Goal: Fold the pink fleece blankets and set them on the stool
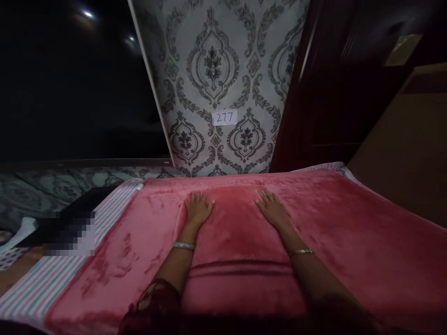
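A folded pink plush piece (237,228) lies in the middle of a wide pink plush blanket (352,232). Whether the two are one cloth I cannot tell. On the folded piece's far left corner my left hand (198,208) rests palm down, fingers spread. My right hand (273,209) lies flat near the far right corner, its fingers also stretched out. Neither hand grips anything. Dark fold lines cross the folded piece between my forearms, and each wrist wears a silver bangle.
Striped cloth (71,265) shows under the blanket's left edge. A person, partly blurred out, is beyond it at left. Behind stands a patterned wall (213,70) with a paper label (224,117) reading 277, a large black screen (77,83), and a brown cardboard box (412,139) at right.
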Motion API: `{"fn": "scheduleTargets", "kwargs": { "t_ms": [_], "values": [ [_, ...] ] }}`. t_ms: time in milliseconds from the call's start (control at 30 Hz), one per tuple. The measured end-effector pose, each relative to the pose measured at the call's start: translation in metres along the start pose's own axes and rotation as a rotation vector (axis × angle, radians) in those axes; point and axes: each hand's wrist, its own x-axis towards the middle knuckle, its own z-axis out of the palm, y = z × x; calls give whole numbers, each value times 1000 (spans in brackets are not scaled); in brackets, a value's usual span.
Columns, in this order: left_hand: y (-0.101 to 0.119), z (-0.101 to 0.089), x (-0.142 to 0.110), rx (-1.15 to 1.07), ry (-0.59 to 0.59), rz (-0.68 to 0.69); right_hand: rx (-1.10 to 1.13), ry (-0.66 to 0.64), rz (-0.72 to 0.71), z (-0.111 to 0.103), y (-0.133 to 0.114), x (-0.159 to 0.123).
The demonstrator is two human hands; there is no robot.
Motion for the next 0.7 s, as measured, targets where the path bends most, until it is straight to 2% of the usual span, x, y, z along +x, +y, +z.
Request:
{"fn": "scheduleTargets", "kwargs": {
  "t_ms": [167,233,300,400,500,600,700],
  "values": [
    [7,-28,-5,-41,-127,-23,15,-93,36,-23,-7,-2],
    [14,-42,-19,-54,-137,4,3,-107,40,-32,-14,-10],
    [24,-48,-43,-57,-89,101,-12,-79,-22,-36,-26,-27],
    [39,-38,-90,-53,-63,297,-35,-69,-202,-29,-48,-67],
    [45,-16,-126,-48,-64,361,-59,-67,-270,-17,-62,-103],
    [44,-2,-137,-33,-37,354,-65,-45,-271,-12,-65,-117],
    [43,-1,-134,-19,-36,353,-54,-41,-275,-14,-64,-116]
  ]
}}
